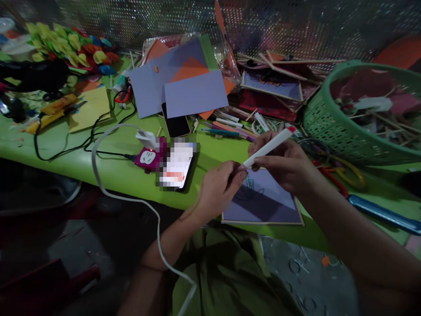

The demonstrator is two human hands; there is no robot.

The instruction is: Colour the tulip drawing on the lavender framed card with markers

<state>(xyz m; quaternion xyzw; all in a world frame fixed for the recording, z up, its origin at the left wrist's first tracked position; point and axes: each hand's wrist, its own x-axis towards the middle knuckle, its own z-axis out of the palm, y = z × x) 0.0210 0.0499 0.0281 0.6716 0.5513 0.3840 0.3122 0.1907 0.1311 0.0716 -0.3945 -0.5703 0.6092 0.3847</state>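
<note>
Over the table I hold a white marker (pixel 270 148) with a red end, tilted up to the right. My right hand (pixel 285 163) is closed around its middle, thumb lying along the barrel. At the lower end of the marker, my left hand (pixel 219 185) is closed in a pinch; its fingers partly hide that tip. Beneath both hands lies a purple card (pixel 266 210) edged with thin wooden sticks. Green line drawing (pixel 251 188) shows on the card, partly covered by the left hand and shadow.
Left of my hands are a lit phone (pixel 179 164), a purple power socket (pixel 149 158) and a white cable (pixel 126 198). Purple paper (pixel 197 94) and pens (pixel 226 131) lie behind. At right stand a green basket (pixel 329 118) and a blue-handled tool (pixel 384 213).
</note>
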